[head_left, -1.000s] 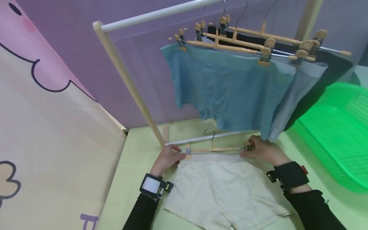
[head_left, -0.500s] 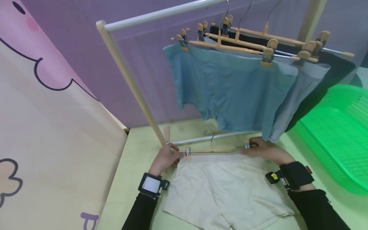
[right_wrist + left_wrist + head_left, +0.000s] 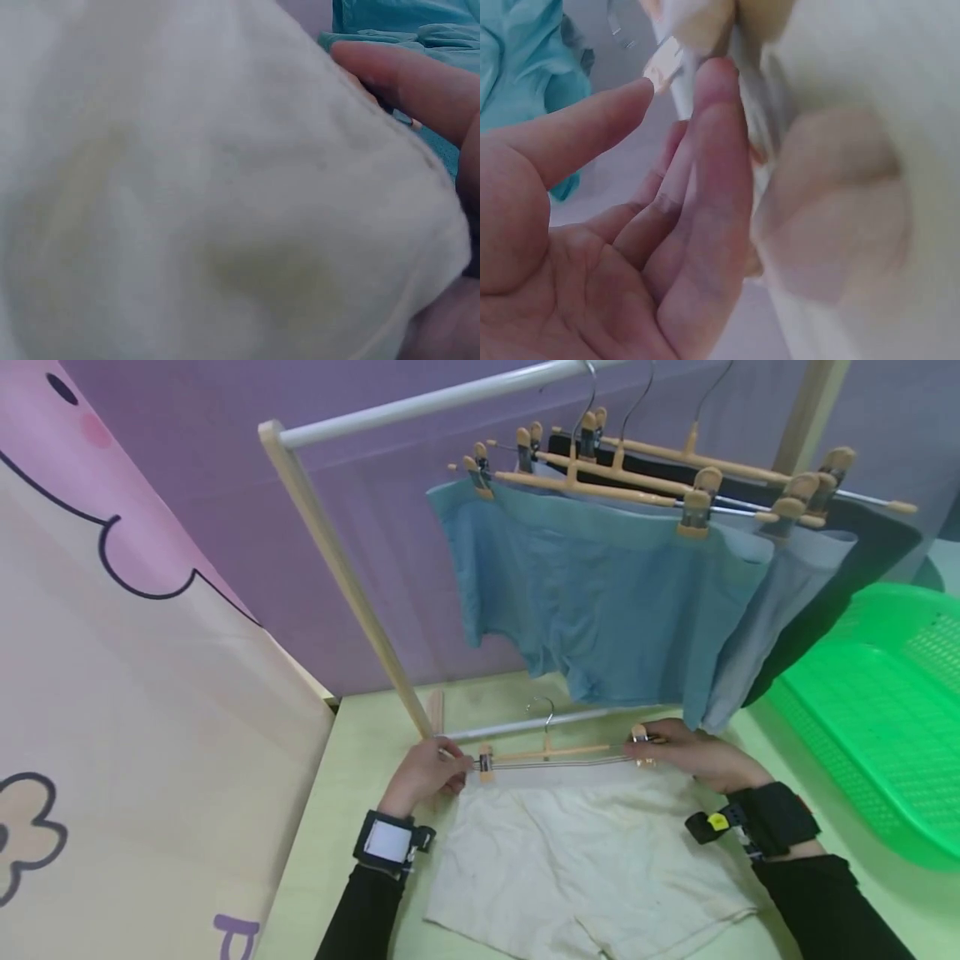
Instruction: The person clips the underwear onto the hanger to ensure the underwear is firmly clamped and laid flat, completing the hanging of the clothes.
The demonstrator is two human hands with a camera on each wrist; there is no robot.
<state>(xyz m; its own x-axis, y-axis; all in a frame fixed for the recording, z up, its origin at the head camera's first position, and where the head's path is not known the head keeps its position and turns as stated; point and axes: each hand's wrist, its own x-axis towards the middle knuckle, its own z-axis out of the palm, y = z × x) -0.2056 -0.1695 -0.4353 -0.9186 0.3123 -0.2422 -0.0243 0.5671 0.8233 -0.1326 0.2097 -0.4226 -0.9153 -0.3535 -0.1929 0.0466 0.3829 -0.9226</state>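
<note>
Cream-coloured shorts (image 3: 585, 860) lie flat, waistband along a clip hanger (image 3: 577, 753) with a metal hook. At the waistband's left end my left hand (image 3: 426, 772) pinches the corner, just outside the hanger's left clip (image 3: 486, 763). In the left wrist view the fingers (image 3: 712, 187) reach toward the clip, which is blurred. My right hand (image 3: 697, 756) pinches the right clip (image 3: 642, 743), which sits over the waistband's right part. Pale fabric of the shorts (image 3: 247, 172) fills most of the right wrist view and hides that grip.
A clothes rack with a white top rail (image 3: 450, 402) and a wooden post (image 3: 345, 568) stands behind. Teal shorts (image 3: 585, 602), pale grey shorts (image 3: 780, 602) and a black garment (image 3: 870, 535) hang on it. A green plastic basket (image 3: 877, 693) stands on the right.
The hanger's right clip has turned in my right hand and come down over the waistband, with the hand a little nearer the hanger's middle. My left hand stays at the left corner.
</note>
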